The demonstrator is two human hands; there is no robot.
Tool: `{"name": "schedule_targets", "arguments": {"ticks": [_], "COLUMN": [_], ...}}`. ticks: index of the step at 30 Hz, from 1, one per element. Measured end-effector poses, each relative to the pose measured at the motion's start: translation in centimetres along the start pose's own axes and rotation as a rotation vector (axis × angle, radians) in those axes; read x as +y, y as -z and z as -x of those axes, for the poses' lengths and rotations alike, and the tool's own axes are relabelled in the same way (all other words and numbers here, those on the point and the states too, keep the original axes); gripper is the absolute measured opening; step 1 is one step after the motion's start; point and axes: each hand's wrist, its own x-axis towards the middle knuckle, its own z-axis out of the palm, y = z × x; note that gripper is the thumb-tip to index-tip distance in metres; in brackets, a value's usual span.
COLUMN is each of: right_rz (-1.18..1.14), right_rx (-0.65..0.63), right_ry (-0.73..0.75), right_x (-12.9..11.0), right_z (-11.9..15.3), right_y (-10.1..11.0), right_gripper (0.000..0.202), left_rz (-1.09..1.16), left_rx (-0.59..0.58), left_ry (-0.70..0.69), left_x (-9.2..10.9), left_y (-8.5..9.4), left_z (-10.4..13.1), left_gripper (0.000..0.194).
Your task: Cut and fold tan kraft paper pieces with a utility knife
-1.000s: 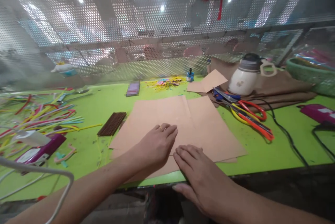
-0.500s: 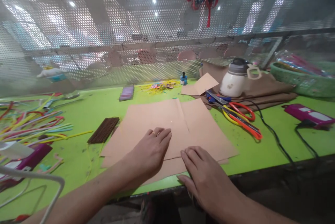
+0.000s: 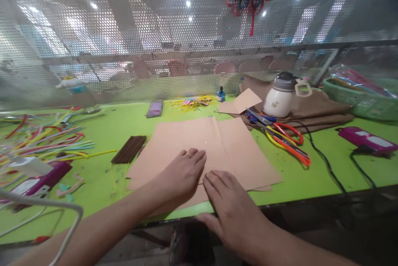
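Layered sheets of tan kraft paper (image 3: 174, 137) lie on the green table in front of me, with a raised strip or fold running down their upper middle. My left hand (image 3: 186, 170), a ring on one finger, rests palm-down on the paper, its fingers stretched forward and slightly bent. Beside it, my right hand (image 3: 226, 195) lies over the near edge of the top sheet, fingers flat and thumb apart. Neither hand visibly grips anything; the undersides of both are hidden.
Left are a brown bundle of thin sticks (image 3: 129, 150), scattered pipe cleaners (image 3: 52, 137) and a purple power strip (image 3: 46, 179). Right lie scissors (image 3: 284, 133), a white bottle (image 3: 278, 100), brown cloth (image 3: 329, 104), a green basket (image 3: 357, 100) and another purple power strip (image 3: 367, 139) with black cables.
My right hand has slid left along the paper's near edge, closer to my left hand. My left hand stays at about the same place on the paper; the view has shifted slightly.
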Motion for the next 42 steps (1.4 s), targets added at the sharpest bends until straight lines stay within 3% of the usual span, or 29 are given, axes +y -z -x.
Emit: {"name": "schedule_targets", "arguments": {"ticks": [4, 10, 13, 17, 23, 30, 33, 35, 38, 42], "right_rz": [-0.015, 0.052, 0.058, 0.09, 0.0, 0.0, -0.016, -0.038, -0.06, 0.013], "right_rx": [-0.069, -0.076, -0.081, -0.085, -0.2, -0.082, -0.041, -0.054, -0.072, 0.005], "right_ry": [-0.048, -0.094, -0.128, -0.156, -0.02, -0.085, -0.004, 0.037, -0.014, -0.002], "right_x": [-0.4, 2.8, 3.2, 1.6, -2.6, -5.7, -6.6, -6.7, -5.6, -3.6], "right_z": [0.3, 2.9, 3.2, 1.0, -2.4, -2.0, -1.8, -1.7, -1.5, -0.8], "right_y": [-0.5, 1.4, 2.0, 1.8, -0.6, -3.4, -3.7, -3.2, -2.0, -1.4], "right_gripper": [0.05, 0.043, 0.039, 0.036, 0.058, 0.08, 0.081, 0.076, 0.065, 0.064], "left_rz": [0.006, 0.015, 0.018, 0.035, 0.066, 0.071, 0.081, 0.099, 0.123, 0.145], "left_rx": [0.001, 0.018, 0.044, 0.078, 0.065, 0.083, 0.101, 0.11, 0.104, 0.114], "left_ry": [-0.021, -0.022, -0.02, -0.043, -0.216, -0.219, -0.179, -0.132, -0.093, -0.098], "left_x": [-0.1, -0.4, -0.3, -0.8, -3.3, -3.6, -3.4, -3.2, -3.0, -2.9], "left_y": [0.1, -0.6, -0.7, -0.6, -1.2, -1.7, -1.6, -1.6, -1.5, -1.3], "left_z": [0.0, -0.1, 0.1, 0.0, -0.7, -0.6, -0.4, -0.2, 0.0, 0.3], "left_gripper": [0.04, 0.042, 0.04, 0.033, 0.025, 0.034, 0.035, 0.035, 0.036, 0.037]}}
